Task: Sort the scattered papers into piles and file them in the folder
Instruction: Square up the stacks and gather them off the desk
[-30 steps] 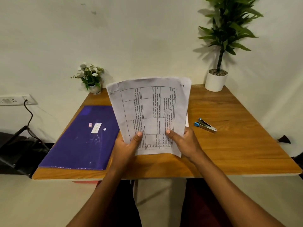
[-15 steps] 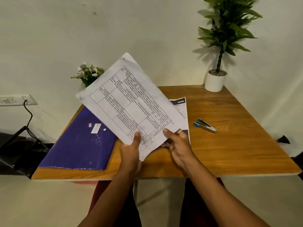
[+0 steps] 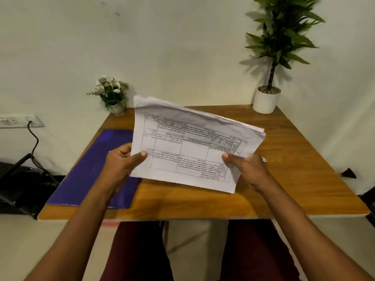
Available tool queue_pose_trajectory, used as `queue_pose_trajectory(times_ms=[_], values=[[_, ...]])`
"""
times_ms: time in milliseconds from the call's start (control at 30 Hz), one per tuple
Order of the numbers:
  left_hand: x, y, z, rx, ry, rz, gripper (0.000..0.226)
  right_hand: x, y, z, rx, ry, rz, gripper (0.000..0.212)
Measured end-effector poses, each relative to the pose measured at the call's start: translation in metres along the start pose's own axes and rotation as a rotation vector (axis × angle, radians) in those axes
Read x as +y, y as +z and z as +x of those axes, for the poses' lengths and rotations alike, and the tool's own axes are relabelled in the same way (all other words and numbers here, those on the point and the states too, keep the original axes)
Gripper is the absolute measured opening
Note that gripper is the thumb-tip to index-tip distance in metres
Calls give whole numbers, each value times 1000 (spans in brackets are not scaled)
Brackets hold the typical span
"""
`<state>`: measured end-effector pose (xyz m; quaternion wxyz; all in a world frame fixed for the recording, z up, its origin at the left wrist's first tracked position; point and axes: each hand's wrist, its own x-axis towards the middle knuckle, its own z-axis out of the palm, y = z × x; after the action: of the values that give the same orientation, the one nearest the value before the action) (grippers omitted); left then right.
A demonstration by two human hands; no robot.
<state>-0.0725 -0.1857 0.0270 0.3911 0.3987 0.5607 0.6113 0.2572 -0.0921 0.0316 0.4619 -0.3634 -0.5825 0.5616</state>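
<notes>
Crosswise, papers point(image 3: 190, 151) are held, ends clamped in the grip of left hand point(image 3: 119, 163) and right hand point(image 3: 248, 169); the folder point(image 3: 89, 169) lies left, nearer the left hand.

The stack of papers point(image 3: 188, 151) hides the middle of the tabletop point(image 3: 294, 169) and part of the purple folder's point(image 3: 91, 169) right edge. My fingers point(image 3: 123, 150) are mostly behind the sheets. The print is too small to read. A pale tip point(image 3: 263, 159) pokes out past my right hand point(image 3: 247, 169); I cannot tell what it is. The tall plant point(image 3: 282, 37) is cut off at the top.
</notes>
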Motion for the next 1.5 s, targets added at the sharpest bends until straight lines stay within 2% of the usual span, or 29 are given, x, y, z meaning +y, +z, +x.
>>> queue_pose_trajectory(times_ms=[67,133,300,367,500,667,833,1000,1500], values=[[4,4,-2,-86,-10,96,40,-3,-3,0,-17,6,-87,36],[3,12,-5,-126,-19,110,34,-2,-4,0,-18,11,-155,33],[-7,31,-20,-63,63,-38,25,5,-2,-5,33,11,-218,26],[-10,35,-28,-1,119,20,21,2,-1,-9,24,2,-237,26],[-17,33,-37,46,194,66,19,2,-3,-14,39,-34,-183,30],[-51,34,-51,54,53,166,21,31,1,-30,-1,42,-247,28],[-53,39,-54,88,114,159,18,40,-1,-33,28,32,-231,29],[-60,41,-55,39,77,219,19,55,0,-37,36,58,-268,29],[-65,42,-53,93,62,197,16,68,4,-35,91,77,-206,27]])
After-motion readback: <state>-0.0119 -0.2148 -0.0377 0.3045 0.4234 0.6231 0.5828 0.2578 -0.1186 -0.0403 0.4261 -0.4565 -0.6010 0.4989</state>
